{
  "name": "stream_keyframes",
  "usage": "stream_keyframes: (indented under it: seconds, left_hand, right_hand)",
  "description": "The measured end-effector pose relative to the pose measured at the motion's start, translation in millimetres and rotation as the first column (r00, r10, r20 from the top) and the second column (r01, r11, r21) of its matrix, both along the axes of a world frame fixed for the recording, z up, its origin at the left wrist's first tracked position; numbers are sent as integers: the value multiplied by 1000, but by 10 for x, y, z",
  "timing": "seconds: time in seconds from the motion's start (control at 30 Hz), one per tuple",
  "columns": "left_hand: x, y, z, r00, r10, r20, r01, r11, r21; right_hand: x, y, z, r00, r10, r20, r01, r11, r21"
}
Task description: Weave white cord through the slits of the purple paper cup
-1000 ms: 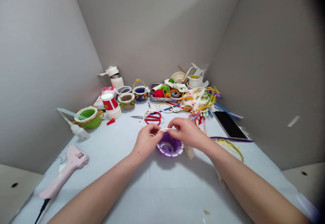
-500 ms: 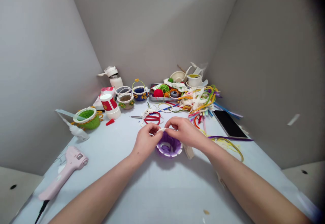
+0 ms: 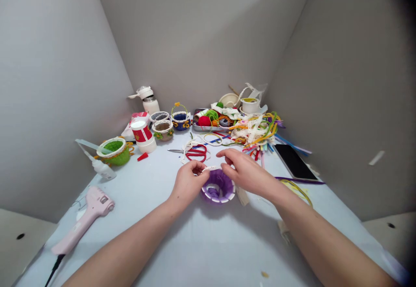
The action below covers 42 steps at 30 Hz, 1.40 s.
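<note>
A small purple woven basket (image 3: 221,198) with a white-notched rim stands on the table in front of me, purple material inside it. At its far left rim my left hand (image 3: 190,181) is closed, thumb and fingers pinching a short white braided trim (image 3: 210,167) that lies along the edge. My right hand (image 3: 242,170) hovers at the far right of the rim, index finger and thumb apart with nothing visible between them. Just beyond the hands lie red-handled scissors (image 3: 196,153) with white lace trim (image 3: 188,145) by them.
On the left are a pink glue gun (image 3: 86,217), a glue bottle (image 3: 103,169), a green basket (image 3: 115,152) and a red-white paper cup (image 3: 143,135). Small finished baskets (image 3: 181,120), a tray of yarn (image 3: 209,126) and tangled ribbons (image 3: 253,128) line the back. A phone (image 3: 294,161) lies right.
My right hand has let go of the white trim and moved right, its fingers spreading apart. My left hand keeps its pinch at the rim. The view has shifted slightly.
</note>
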State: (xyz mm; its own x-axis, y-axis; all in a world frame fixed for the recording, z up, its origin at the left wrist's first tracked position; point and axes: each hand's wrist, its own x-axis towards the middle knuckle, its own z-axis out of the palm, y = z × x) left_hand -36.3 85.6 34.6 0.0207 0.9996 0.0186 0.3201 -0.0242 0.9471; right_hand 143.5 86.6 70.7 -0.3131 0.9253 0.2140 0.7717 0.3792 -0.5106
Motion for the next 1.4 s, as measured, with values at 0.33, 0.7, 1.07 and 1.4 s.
stream_keyframes:
  seconds: [0.33,0.7,1.07,1.4]
  left_hand:
    - [-14,1,-44,1000,-7,17,7,1000,-10]
    - [-36,13,-57,1000,-4,-7,5,1000,13]
    - [-35,0,-55,999,-5,-31,6,999,36]
    - [-36,-8,-47,996,8,-88,-3,998,55]
  right_hand:
    - [-170,-164,24,996,-33,82,28,998,58]
    - [-239,-181,-41,978,-53,202,15,983,186]
    - [-242,-162,-84,978,-33,208,-5,984,180]
    - [-270,-179,-59,972,-35,233,-3,987,162]
